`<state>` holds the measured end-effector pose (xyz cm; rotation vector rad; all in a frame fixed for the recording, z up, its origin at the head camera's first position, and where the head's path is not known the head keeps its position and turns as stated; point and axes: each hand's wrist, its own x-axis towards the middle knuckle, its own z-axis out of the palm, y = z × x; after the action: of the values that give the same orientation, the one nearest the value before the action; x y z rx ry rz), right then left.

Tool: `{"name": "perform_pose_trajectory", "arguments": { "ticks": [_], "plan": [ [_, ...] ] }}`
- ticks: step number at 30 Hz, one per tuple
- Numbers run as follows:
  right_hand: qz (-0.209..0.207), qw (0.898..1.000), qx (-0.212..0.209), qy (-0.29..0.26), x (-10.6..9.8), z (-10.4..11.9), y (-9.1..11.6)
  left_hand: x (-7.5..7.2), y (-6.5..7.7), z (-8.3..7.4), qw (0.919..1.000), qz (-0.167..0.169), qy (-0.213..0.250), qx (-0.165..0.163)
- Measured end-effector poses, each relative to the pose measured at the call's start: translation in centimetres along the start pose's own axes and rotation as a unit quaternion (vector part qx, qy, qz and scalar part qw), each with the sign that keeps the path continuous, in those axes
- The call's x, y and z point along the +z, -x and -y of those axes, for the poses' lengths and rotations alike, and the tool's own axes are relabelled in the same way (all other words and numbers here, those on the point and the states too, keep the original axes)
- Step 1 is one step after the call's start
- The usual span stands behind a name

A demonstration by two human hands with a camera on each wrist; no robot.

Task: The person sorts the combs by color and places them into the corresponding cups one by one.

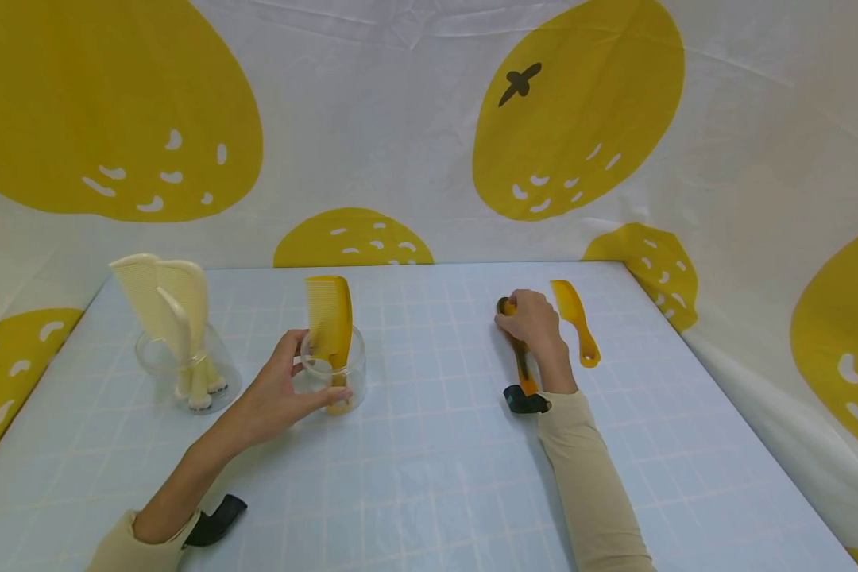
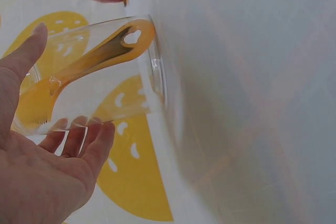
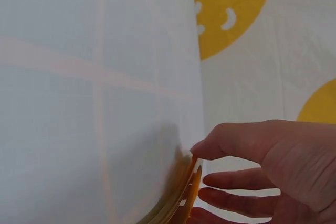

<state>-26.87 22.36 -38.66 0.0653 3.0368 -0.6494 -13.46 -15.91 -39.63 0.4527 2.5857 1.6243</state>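
Observation:
With thumb and fingers on opposite sides, my left hand [image 1: 279,401] grips a clear jar [image 1: 358,380]. An orange comb [image 1: 342,318] stands in that jar, teeth end up; its handle with a heart-shaped hole [image 2: 140,38] shows near the base in the left wrist view. Farther right, my right hand [image 1: 538,324] pinches another orange comb [image 1: 520,357] at its far end. In the right wrist view this comb [image 3: 193,190] lies close to the tabletop, partly cut off by the frame. A third orange comb [image 1: 577,319] lies just right of my right hand.
On the left stands a second clear jar [image 1: 226,381] holding several cream combs [image 1: 186,290], which stick out above its rim. A pale blue checked cloth [image 1: 415,469] covers the table. A white curtain [image 1: 372,119] with yellow fruit prints hangs behind and beside it.

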Motion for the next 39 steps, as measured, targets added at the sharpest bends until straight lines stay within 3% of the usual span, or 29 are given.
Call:
{"name": "perform_pose_trajectory", "arguments": {
  "ticks": [14,26,39],
  "plan": [
    [0.029,0.994,-0.075,-0.070,-0.3,-0.1,-0.4,0.0,0.0,0.0,1.0000,-0.003,-0.006,-0.004],
    [0.008,0.986,-0.136,-0.095,-0.4,0.0,-0.9,0.0,0.0,-0.1,1.0000,-0.003,-0.004,-0.003],
    [0.017,0.979,-0.147,-0.141,-1.1,1.4,-0.1,0.1,-0.1,0.2,0.9999,-0.005,-0.007,0.011]
  ]
}}
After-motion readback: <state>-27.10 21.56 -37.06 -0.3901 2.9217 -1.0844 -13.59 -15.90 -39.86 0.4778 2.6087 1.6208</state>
